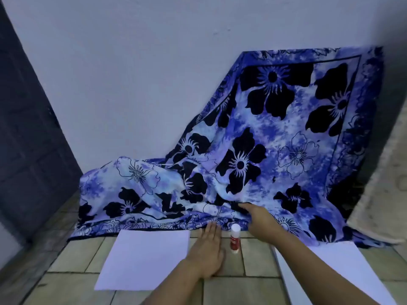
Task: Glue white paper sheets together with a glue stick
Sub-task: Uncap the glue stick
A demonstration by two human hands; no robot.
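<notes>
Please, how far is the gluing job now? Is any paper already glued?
Done: only the setup; the left sheet and the right sheet lie apart on the tiled floor. In hand: nothing yet; the glue stick stands capped between the hands, the left hand lies flat on the tiles, the right hand touches the floral cloth. Left: uncap, spread glue, join the sheets.

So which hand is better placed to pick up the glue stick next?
Probably the left. The left hand lies flat and free on the tiled floor right beside the upright glue stick, while the right hand reaches beyond it onto the floral cloth.
</notes>
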